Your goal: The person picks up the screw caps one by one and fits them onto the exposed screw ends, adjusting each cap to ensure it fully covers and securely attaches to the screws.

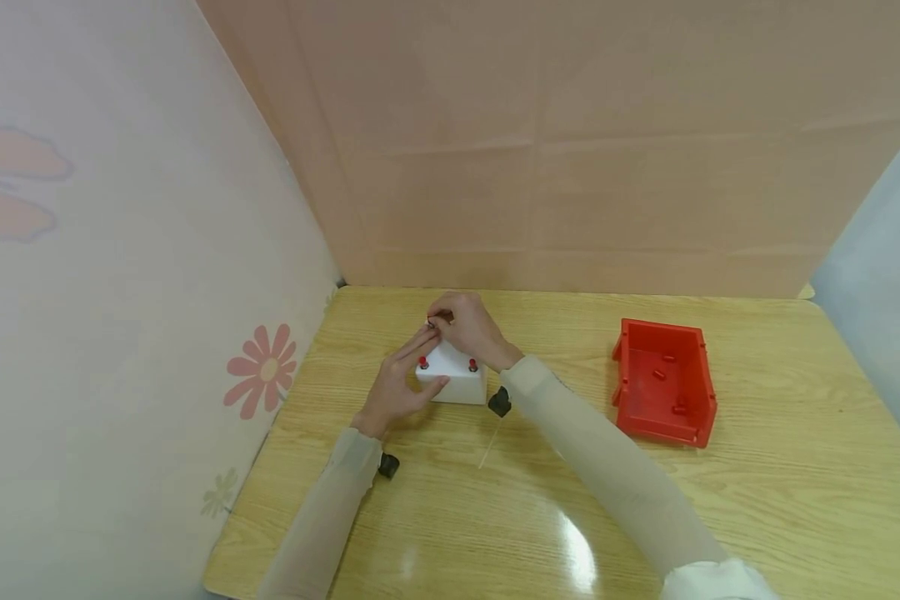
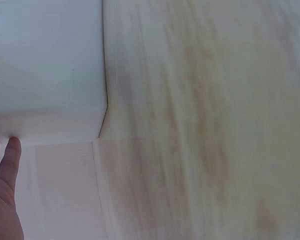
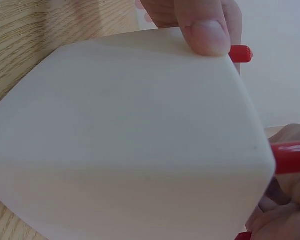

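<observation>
A white box (image 1: 453, 386) stands on the table with small red caps on dark metal posts along its top; one red cap (image 1: 423, 362) is at the front left and another red cap (image 1: 473, 364) at the front right. My left hand (image 1: 396, 390) holds the box from the left, its thumb on the front face and its long fingers reaching toward the far left corner. There my right hand (image 1: 471, 327) pinches a small red cap (image 1: 430, 322), mostly hidden by the fingertips. In the right wrist view the left thumb (image 3: 208, 37) presses the box near its upper edge.
To the right stands a red bin (image 1: 663, 379) with several small red caps lying inside. A thin pale strand (image 1: 489, 443) hangs by the right wrist's camera. The wooden table (image 1: 780, 400) meets a patterned wall on the left and a tan sheet behind.
</observation>
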The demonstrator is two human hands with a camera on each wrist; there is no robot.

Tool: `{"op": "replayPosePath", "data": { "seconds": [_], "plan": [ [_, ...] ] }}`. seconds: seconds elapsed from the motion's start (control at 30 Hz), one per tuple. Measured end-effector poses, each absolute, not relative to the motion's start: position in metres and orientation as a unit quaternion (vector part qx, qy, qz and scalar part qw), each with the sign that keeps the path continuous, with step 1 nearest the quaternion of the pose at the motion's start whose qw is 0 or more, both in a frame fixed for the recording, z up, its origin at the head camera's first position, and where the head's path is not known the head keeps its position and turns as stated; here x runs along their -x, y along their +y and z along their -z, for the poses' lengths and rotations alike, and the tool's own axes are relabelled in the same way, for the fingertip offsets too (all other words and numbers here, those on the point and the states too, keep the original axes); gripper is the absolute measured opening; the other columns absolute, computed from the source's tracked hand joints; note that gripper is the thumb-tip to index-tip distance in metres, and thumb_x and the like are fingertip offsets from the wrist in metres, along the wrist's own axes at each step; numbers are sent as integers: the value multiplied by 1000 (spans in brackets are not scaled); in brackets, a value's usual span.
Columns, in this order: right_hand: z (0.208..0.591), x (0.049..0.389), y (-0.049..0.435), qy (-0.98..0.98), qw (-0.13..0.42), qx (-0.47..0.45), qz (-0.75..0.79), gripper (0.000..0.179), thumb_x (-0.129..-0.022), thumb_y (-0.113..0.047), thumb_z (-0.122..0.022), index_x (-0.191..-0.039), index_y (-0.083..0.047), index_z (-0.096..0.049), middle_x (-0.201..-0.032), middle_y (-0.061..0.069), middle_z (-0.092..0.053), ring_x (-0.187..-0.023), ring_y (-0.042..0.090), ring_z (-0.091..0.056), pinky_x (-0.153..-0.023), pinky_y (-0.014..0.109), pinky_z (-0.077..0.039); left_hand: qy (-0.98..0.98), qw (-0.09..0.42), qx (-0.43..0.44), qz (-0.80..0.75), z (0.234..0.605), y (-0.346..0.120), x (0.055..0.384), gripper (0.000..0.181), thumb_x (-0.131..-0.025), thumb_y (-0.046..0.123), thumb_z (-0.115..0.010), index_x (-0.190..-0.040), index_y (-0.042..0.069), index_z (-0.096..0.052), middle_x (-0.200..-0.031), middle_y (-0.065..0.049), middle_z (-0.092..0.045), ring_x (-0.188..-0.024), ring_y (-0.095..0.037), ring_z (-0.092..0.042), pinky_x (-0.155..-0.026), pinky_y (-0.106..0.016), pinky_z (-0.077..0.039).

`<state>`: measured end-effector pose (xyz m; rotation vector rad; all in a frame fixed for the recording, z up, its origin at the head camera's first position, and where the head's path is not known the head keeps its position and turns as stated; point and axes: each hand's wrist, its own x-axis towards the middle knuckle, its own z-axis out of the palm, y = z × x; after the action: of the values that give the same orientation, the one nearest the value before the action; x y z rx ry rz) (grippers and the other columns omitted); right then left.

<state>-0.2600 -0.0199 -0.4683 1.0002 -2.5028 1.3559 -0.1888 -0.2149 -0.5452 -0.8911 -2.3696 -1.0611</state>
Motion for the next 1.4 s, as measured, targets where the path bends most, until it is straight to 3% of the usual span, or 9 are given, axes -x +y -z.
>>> {"op": "replayPosePath", "data": {
  "seconds": [0.77,1.03,1.4],
  "plan": [
    [468,260,-21,-840,54,-330,-426,10,-100,-3,-73,-105,0,-82,-110,14,-80,-96,23,-78,-84,31,-67,-839,215,329,377,546,-214,189,67,-90,13,-86,-150,0,-59,-160,-18,-54,-153,-39,-46,-124,-41,-44],
    [469,261,-21,-843,60,-333,-419,10,-100,-3,-73,-104,0,-83,-109,14,-80,-96,23,-79,-83,30,-67,-847,200,316,378,542,-214,187,67,-90,17,-86,-150,2,-60,-162,-13,-53,-156,-33,-44,-125,-40,-42],
    [466,259,-21,-842,54,-332,-421,11,-101,-1,-72,-105,1,-82,-110,14,-80,-98,24,-78,-85,32,-67,-844,208,320,377,544,-214,188,67,-90,18,-86,-150,2,-60,-161,-15,-54,-154,-35,-46,-124,-41,-43]
  ]
}}
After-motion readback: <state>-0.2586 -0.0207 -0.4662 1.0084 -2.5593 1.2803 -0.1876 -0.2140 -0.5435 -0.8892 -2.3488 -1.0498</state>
